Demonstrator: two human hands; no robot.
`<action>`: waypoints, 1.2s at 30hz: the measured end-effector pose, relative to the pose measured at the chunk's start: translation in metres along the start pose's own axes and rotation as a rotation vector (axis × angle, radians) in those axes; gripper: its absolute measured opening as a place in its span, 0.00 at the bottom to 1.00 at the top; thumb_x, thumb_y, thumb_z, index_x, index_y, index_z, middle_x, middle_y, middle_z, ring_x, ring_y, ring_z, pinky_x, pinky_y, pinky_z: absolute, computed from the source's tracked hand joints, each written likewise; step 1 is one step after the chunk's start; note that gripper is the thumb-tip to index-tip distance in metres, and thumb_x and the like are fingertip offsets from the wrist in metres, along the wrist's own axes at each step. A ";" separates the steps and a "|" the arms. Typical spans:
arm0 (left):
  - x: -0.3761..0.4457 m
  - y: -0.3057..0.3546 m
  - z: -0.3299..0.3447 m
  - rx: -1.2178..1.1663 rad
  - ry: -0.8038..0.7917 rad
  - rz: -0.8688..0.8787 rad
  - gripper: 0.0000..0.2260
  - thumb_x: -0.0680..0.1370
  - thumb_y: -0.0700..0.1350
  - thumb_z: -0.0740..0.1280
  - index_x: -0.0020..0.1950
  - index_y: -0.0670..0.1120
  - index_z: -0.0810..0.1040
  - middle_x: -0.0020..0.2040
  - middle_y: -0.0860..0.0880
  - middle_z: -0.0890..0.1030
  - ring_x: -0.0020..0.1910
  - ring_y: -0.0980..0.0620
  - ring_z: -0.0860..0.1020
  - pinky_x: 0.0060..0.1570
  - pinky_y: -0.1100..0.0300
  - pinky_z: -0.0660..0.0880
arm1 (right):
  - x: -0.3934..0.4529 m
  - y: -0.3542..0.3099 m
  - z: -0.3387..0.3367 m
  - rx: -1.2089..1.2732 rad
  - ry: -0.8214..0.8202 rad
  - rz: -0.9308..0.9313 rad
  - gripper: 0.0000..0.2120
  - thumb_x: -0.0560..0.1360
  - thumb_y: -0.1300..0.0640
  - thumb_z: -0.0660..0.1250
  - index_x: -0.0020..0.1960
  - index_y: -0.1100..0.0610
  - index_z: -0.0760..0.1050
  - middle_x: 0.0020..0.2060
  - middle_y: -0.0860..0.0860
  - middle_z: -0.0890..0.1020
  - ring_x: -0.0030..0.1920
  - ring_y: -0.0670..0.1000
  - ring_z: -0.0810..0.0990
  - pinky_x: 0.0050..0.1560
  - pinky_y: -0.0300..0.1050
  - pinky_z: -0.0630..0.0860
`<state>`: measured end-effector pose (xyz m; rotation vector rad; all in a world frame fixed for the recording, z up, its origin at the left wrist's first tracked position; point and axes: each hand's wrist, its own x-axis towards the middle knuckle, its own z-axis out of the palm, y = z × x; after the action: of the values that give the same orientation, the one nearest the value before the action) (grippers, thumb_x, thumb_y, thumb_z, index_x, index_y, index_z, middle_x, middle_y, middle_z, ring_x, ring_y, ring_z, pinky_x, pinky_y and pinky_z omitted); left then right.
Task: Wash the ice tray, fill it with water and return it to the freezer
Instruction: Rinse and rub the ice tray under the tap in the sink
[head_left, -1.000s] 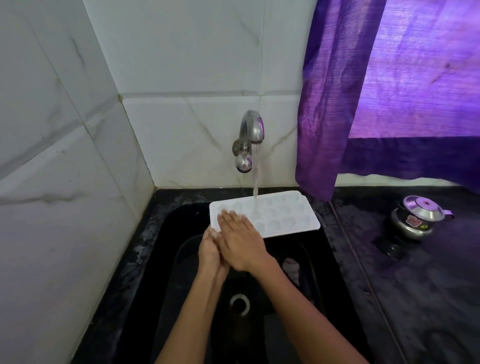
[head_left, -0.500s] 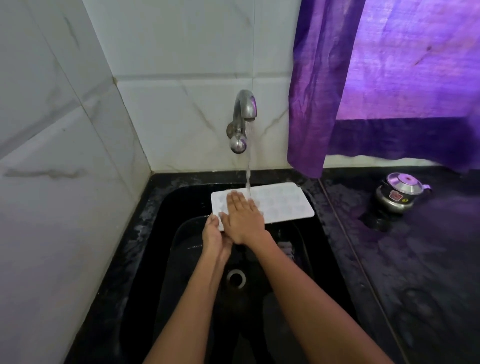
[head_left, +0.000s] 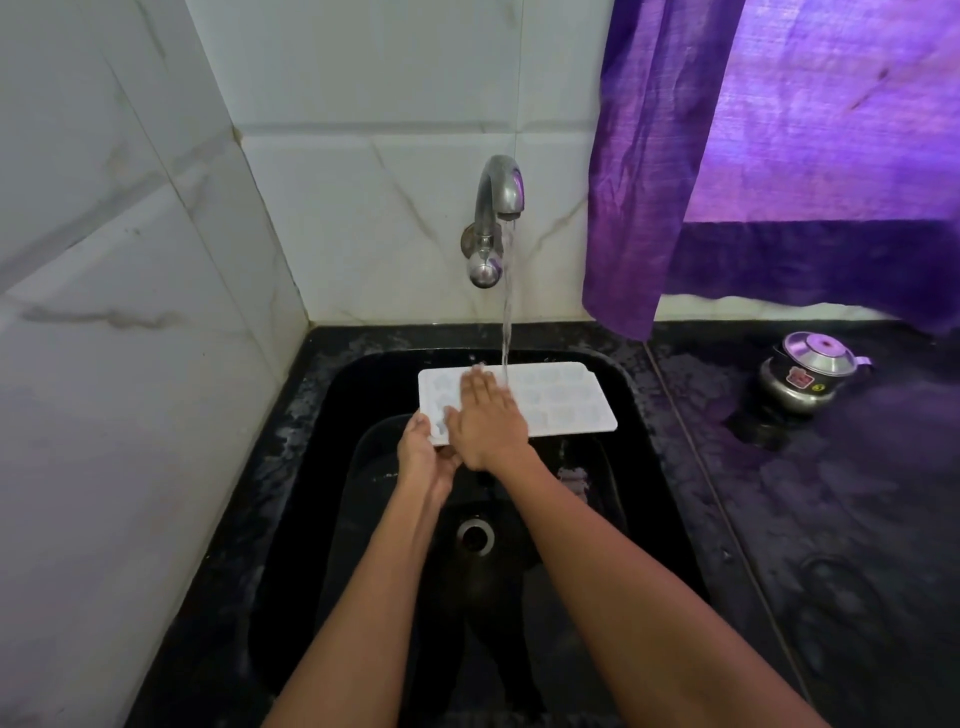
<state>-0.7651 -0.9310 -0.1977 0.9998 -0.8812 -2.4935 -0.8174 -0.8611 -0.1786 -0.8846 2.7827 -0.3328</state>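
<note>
A white ice tray (head_left: 563, 402) with several small cells is held level over the black sink (head_left: 631, 415), under the running tap (head_left: 496, 208). The water stream lands on the tray just right of my fingertips. My left hand (head_left: 423, 457) grips the tray's near left corner from below. My right hand (head_left: 485, 415) lies flat, palm down, on the tray's left half, fingers together and stretched toward the far edge. The cells under the palm are hidden.
A round drain (head_left: 475, 536) sits at the sink's bottom. A small steel lidded pot (head_left: 802, 374) stands on the dark counter at the right. A purple curtain (head_left: 727, 130) hangs behind the counter. White marble tile walls close the left and back.
My right hand has slid farther across the tray toward its far edge, into the water stream. The camera view has tipped downward, so the tray appears lower. The left hand keeps its grip.
</note>
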 end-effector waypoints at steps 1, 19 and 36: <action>0.002 0.001 -0.002 -0.006 0.009 0.002 0.13 0.84 0.44 0.51 0.60 0.45 0.74 0.52 0.42 0.80 0.44 0.46 0.79 0.41 0.49 0.76 | 0.001 0.000 0.001 -0.012 0.001 -0.038 0.30 0.83 0.45 0.43 0.79 0.60 0.42 0.78 0.55 0.44 0.78 0.52 0.42 0.76 0.49 0.40; 0.011 0.006 -0.014 0.048 -0.029 0.001 0.13 0.84 0.46 0.51 0.60 0.44 0.72 0.51 0.40 0.80 0.48 0.41 0.79 0.41 0.46 0.76 | 0.003 0.033 0.000 -0.061 0.010 -0.013 0.38 0.78 0.33 0.40 0.79 0.56 0.38 0.78 0.52 0.41 0.78 0.51 0.39 0.76 0.53 0.38; 0.015 -0.011 -0.041 0.025 0.015 -0.242 0.23 0.83 0.50 0.55 0.73 0.38 0.61 0.70 0.31 0.64 0.69 0.32 0.66 0.63 0.36 0.65 | -0.007 0.069 -0.026 0.190 -0.073 0.204 0.19 0.65 0.56 0.78 0.36 0.50 0.66 0.43 0.49 0.75 0.47 0.53 0.75 0.55 0.51 0.68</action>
<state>-0.7473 -0.9471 -0.2362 1.1966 -0.8327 -2.6738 -0.8564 -0.7980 -0.1716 -0.5526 2.6883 -0.5089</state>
